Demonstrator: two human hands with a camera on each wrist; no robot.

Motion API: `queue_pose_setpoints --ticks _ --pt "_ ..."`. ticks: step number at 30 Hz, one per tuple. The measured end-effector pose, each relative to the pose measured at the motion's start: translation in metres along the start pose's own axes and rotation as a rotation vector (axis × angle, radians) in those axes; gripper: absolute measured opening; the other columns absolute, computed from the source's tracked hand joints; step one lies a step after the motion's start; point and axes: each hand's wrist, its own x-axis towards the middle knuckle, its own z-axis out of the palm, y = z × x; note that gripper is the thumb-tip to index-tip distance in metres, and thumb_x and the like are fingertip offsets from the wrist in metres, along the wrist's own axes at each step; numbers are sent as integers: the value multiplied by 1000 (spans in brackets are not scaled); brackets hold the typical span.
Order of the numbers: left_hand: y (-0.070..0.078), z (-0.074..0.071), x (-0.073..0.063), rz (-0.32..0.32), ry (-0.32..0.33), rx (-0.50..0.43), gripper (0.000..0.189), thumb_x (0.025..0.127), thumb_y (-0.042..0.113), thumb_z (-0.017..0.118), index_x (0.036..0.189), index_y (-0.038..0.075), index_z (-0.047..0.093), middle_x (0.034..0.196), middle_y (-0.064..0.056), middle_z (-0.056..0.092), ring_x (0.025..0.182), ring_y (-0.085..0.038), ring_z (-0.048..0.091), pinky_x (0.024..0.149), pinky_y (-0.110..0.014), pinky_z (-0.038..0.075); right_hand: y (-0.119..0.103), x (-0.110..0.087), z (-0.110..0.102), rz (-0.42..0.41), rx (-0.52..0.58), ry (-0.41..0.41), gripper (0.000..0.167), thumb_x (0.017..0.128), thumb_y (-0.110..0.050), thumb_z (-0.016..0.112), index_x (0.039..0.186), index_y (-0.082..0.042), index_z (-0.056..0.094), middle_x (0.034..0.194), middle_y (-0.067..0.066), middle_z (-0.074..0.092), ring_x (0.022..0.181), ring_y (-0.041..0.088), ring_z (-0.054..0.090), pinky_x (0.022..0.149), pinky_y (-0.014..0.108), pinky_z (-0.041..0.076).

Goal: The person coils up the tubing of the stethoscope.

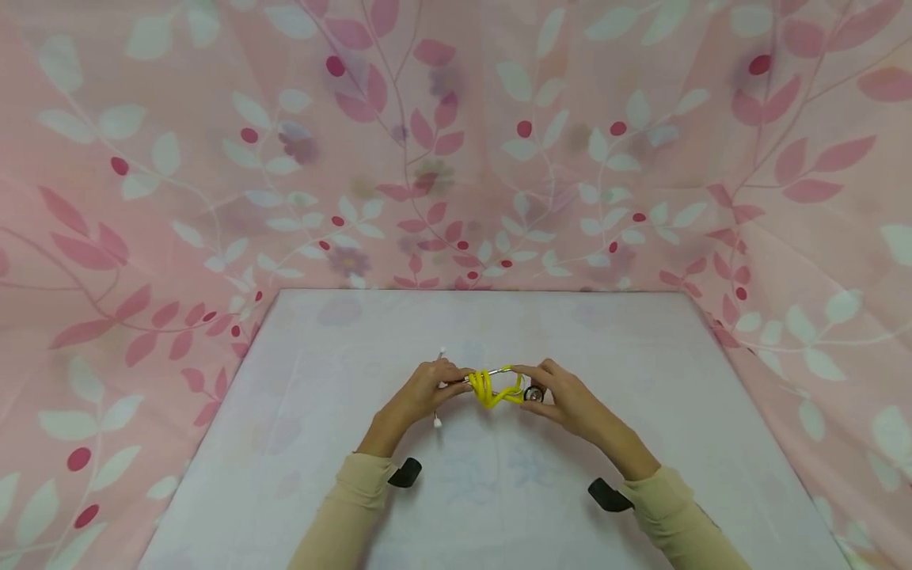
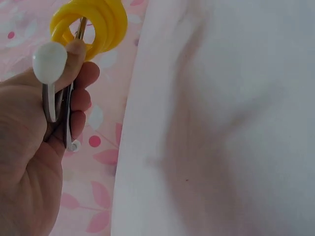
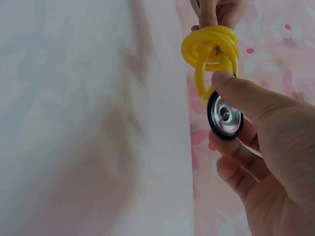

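A stethoscope with coiled yellow tubing is held up between both hands above the white table. My left hand grips its metal ear tubes, and a white eartip sticks out past the thumb in the left wrist view. At the other end my right hand pinches the tubing beside the chest piece, a silver disc with a black rim. Several loops of the tubing wind round the metal part between the hands. The far fingers of the right hand are partly hidden in the head view.
The white-covered table spreads beneath both hands. Pink curtains with leaf patterns stand behind it and at both sides. A black wrist device sits at the left sleeve, another at the right.
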Motion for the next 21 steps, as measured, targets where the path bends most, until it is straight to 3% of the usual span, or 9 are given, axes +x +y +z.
queue_pose_setpoints --ticks 5,13,18,21 --pt "-1 -5 0 4 -10 -11 30 88 19 72 117 12 73 88 6 72 76 -1 56 70 -27 52 2 4 -6 9 36 6 68 79 -23 83 139 -15 53 102 7 59 85 17 60 63 23 53" --pt "-2 -1 -5 -20 -32 -52 30 89 17 71 118 10 72 90 4 73 76 -4 54 70 -33 52 6 5 1 29 66 -3 79 75 -23 86 144 -16 48 120 13 60 102 21 64 78 37 58" --pt "-2 5 -2 -7 -22 -71 30 89 17 71 119 11 72 92 4 74 76 -4 54 69 -33 52 5 7 13 45 19 -46 84 77 -34 84 148 -20 42 125 9 59 93 13 58 78 31 53" --pt "0 7 1 -10 -30 -56 30 89 17 72 118 13 73 91 5 73 77 -4 55 72 -31 52 6 8 18 31 6 -35 80 78 -31 84 147 -16 44 120 11 60 85 11 55 73 26 52"
